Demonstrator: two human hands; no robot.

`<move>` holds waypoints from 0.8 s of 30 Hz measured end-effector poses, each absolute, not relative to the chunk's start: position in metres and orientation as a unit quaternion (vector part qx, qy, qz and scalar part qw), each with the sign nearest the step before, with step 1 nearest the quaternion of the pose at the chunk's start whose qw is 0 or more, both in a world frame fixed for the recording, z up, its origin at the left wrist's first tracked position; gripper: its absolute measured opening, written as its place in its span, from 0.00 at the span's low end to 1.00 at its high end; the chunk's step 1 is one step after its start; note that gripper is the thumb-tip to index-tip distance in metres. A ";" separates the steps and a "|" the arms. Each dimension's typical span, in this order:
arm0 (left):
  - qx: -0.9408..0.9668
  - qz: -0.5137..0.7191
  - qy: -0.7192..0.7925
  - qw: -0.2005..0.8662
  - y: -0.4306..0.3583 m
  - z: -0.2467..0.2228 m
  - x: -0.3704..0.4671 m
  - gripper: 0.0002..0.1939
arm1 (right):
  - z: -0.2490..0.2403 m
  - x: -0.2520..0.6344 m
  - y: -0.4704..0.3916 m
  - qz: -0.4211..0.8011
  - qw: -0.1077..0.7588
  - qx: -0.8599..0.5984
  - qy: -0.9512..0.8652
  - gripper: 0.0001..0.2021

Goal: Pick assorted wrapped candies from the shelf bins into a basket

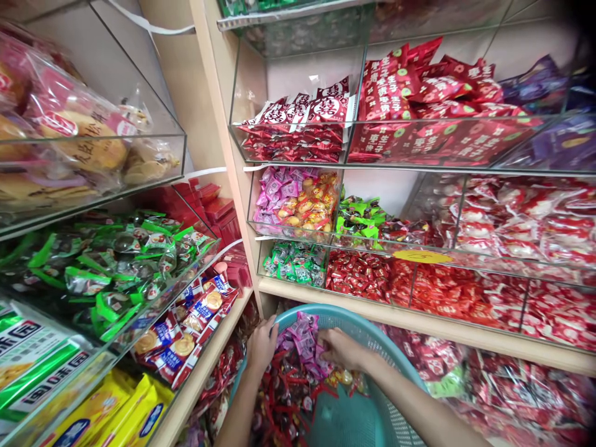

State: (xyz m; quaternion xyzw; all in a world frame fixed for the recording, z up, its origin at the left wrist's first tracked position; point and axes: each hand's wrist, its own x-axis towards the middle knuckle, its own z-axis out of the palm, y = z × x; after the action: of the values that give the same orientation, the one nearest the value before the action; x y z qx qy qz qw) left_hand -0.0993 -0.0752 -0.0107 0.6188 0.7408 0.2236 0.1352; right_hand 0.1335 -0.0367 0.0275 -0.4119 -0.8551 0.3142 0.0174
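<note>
reaching into one round teal plastic basket (372, 338) with a perforated wall, the right hand (342, 349) closes its fingers on crinkly pink-purple candy packets (302, 341). just left of that grip, the left hand (261, 346) curls over the basket's rim. under both hands lie glossy red-wrapped candies (284, 391), too many to count.

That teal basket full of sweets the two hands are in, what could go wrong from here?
The left hand grips the rim of the teal basket while the right hand digs into the pink sweets. Held by one side only, the basket might tip and spill. Loose wrapped pieces could slip over the rim. The glass bins stand close above, so a raised hand may knock an edge.
</note>
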 end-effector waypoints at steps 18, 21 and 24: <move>0.617 0.219 0.744 0.134 -0.073 -0.014 -0.101 0.23 | 0.037 0.148 -0.023 0.419 0.113 -0.442 -0.785 0.12; 0.619 0.220 0.743 0.132 -0.073 -0.014 -0.100 0.23 | 0.037 0.157 -0.016 0.306 0.158 -0.444 -0.828 0.07; 0.620 0.221 0.742 0.131 -0.074 -0.012 -0.100 0.23 | 0.033 0.157 -0.018 0.227 0.102 -0.438 -0.864 0.09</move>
State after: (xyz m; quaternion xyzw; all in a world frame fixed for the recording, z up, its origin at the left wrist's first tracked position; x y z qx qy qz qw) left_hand -0.0998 -0.0739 -0.0125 0.6196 0.7416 0.2209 0.1313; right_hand 0.1575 -0.0181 0.0330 -0.4382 -0.8639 0.2266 0.1017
